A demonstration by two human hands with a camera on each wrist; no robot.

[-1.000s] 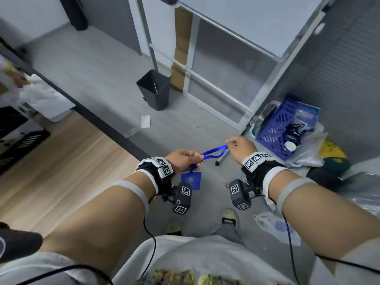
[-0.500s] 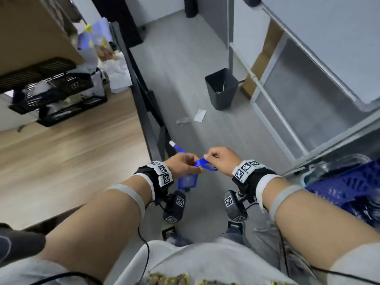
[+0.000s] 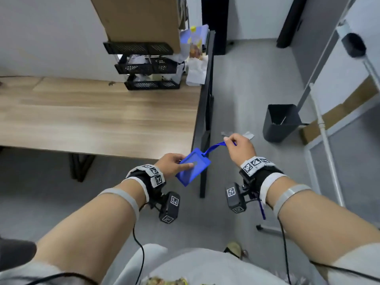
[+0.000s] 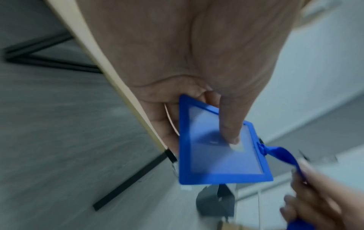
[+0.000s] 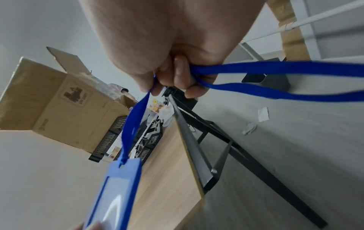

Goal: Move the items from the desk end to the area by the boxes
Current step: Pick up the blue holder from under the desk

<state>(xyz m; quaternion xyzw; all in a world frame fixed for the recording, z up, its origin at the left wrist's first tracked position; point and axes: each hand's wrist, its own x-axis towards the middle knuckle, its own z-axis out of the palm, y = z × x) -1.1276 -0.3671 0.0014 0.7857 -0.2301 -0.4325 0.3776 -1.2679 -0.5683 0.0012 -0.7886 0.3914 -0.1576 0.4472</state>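
Note:
A blue badge holder (image 3: 193, 167) with a clear window hangs in the air just off the near right corner of the wooden desk (image 3: 98, 118). My left hand (image 3: 174, 164) pinches it, thumb on the window and fingers beneath, as the left wrist view shows on the badge holder (image 4: 220, 149). Its blue lanyard (image 3: 213, 148) runs up to my right hand (image 3: 239, 146), which grips the strap in curled fingers. In the right wrist view the lanyard (image 5: 133, 124) leads down to the badge holder (image 5: 114, 196), and two loose strands trail off to the right.
A cardboard box (image 3: 139, 17) sits on stacked black mesh trays (image 3: 148, 66) at the desk's far right, with papers and bags (image 3: 195, 58) beside them. On the grey floor stand a black bin (image 3: 280, 122) and a white metal frame (image 3: 320, 120). Paper scraps (image 3: 247, 135) lie near the bin.
The view has swung left from the blue basket on the floor to the desk. My left hand now holds the badge holder flat by its face, and my right hand has drawn the lanyard farther apart.

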